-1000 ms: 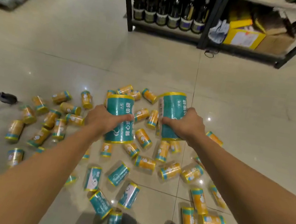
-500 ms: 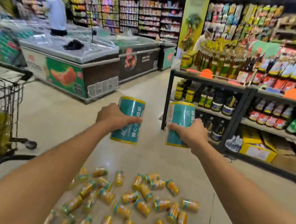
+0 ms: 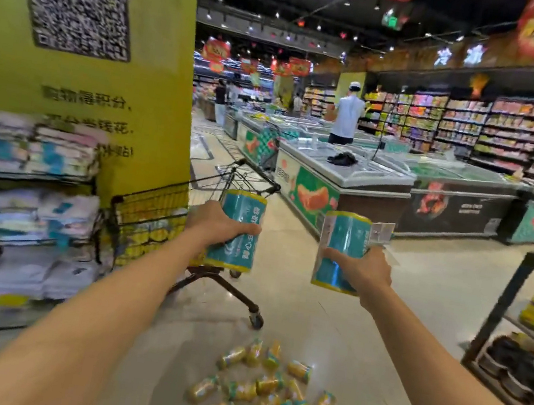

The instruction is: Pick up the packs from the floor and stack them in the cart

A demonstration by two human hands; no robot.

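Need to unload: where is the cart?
Head view, left of centre: the black wire shopping cart stands beside the yellow pillar, beyond the left hand gripping a teal cylindrical pack.

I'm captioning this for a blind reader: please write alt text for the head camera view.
The person's left hand grips a teal pack and the right hand grips a second teal pack, both near a wire cart holding yellow packs. Loose yellow packs lie scattered on the shop floor below.

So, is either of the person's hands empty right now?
No, the left hand grips one teal pack and the right hand grips a second teal pack.
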